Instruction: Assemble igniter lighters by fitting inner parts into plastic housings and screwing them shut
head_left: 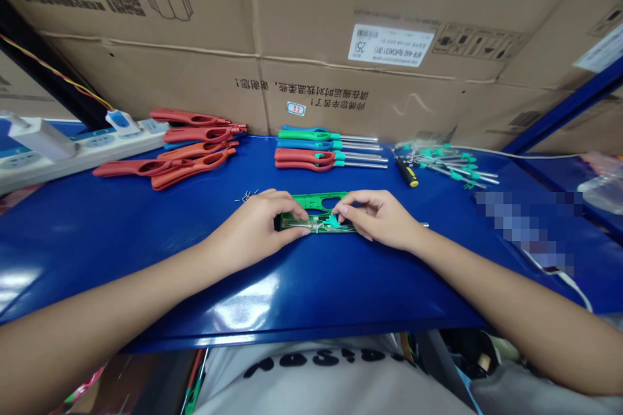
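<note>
A green plastic lighter half-shell (318,202) lies flat on the blue table (121,233), with small parts inside it. My left hand (260,224) rests on its left end, fingers curled and pressing it down. My right hand (377,215) pinches a small teal part (335,223) at the shell's middle. Both hands touch the shell.
Red empty lighter shells (187,155) lie at the back left beside a white power strip (73,149). Assembled lighters with metal tubes (326,149) lie behind the hands. Teal-tipped metal tubes (450,165) and a black-yellow screwdriver (407,173) lie at the back right. Cardboard boxes (311,32) stand behind.
</note>
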The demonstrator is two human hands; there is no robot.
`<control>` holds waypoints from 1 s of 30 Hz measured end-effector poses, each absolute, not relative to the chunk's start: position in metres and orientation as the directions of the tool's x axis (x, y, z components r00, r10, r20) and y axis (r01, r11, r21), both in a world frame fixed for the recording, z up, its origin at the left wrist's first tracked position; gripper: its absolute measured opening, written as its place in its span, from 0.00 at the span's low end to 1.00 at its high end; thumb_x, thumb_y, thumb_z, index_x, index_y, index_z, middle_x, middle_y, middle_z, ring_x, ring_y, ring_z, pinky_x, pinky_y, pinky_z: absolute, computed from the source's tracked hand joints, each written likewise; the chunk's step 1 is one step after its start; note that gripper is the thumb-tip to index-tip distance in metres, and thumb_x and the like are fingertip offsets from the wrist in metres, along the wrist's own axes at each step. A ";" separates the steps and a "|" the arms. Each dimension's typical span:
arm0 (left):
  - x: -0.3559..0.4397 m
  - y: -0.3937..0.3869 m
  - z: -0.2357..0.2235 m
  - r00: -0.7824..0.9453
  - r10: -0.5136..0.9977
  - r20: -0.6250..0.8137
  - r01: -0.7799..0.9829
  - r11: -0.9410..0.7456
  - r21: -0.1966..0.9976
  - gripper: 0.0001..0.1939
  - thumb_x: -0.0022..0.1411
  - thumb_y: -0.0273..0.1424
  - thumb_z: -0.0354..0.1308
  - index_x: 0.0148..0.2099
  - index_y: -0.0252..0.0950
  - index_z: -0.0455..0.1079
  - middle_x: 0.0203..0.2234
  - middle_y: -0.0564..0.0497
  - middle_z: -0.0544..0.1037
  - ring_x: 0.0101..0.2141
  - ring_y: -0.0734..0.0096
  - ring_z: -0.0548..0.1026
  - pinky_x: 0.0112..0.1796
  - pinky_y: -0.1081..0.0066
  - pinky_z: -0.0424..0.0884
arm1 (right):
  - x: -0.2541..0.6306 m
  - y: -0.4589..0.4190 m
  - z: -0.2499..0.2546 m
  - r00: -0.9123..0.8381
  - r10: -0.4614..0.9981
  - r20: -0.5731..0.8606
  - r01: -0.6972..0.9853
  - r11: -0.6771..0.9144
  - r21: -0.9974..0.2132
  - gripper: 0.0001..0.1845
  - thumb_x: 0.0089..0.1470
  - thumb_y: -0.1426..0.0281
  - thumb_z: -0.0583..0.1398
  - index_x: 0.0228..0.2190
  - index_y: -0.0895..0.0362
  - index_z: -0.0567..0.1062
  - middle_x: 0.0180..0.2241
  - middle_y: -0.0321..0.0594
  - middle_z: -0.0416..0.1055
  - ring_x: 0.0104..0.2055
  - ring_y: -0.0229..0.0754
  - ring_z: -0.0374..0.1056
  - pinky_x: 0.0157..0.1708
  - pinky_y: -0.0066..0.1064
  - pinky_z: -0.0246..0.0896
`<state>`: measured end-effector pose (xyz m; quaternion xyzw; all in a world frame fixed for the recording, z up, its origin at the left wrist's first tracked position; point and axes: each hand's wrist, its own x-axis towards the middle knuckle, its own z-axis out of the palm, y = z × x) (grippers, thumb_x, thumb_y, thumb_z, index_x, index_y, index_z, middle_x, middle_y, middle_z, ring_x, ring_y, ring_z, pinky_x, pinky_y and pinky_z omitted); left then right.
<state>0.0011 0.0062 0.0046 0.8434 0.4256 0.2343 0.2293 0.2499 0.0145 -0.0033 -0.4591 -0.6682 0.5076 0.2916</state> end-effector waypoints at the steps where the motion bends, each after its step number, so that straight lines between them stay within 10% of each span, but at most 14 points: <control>1: 0.002 0.006 0.004 0.527 0.827 0.194 0.615 -0.529 0.585 0.07 0.61 0.36 0.65 0.40 0.39 0.79 0.34 0.51 0.79 0.34 0.66 0.73 0.37 0.69 0.66 | 0.250 0.014 -0.003 -0.412 0.908 -0.078 0.320 0.064 -0.945 0.17 0.56 0.56 0.62 0.34 0.59 0.76 0.28 0.38 0.76 0.15 0.28 0.56 0.15 0.25 0.50; 16: -0.002 0.005 0.002 0.625 0.735 0.261 0.553 -0.654 0.517 0.09 0.68 0.30 0.60 0.45 0.37 0.81 0.35 0.49 0.77 0.34 0.71 0.76 0.38 0.71 0.70 | 0.250 0.015 -0.004 -0.393 0.916 -0.076 0.345 0.070 -0.936 0.16 0.56 0.58 0.61 0.35 0.59 0.77 0.27 0.38 0.75 0.15 0.28 0.56 0.15 0.25 0.50; 30: -0.003 0.005 0.007 0.586 0.785 0.200 0.576 -0.578 0.579 0.09 0.65 0.26 0.61 0.45 0.38 0.81 0.35 0.50 0.79 0.32 0.72 0.76 0.35 0.72 0.70 | 0.254 0.011 -0.004 -0.584 0.776 0.240 0.369 0.517 -0.773 0.13 0.62 0.69 0.59 0.43 0.57 0.81 0.38 0.41 0.80 0.25 0.33 0.68 0.24 0.25 0.62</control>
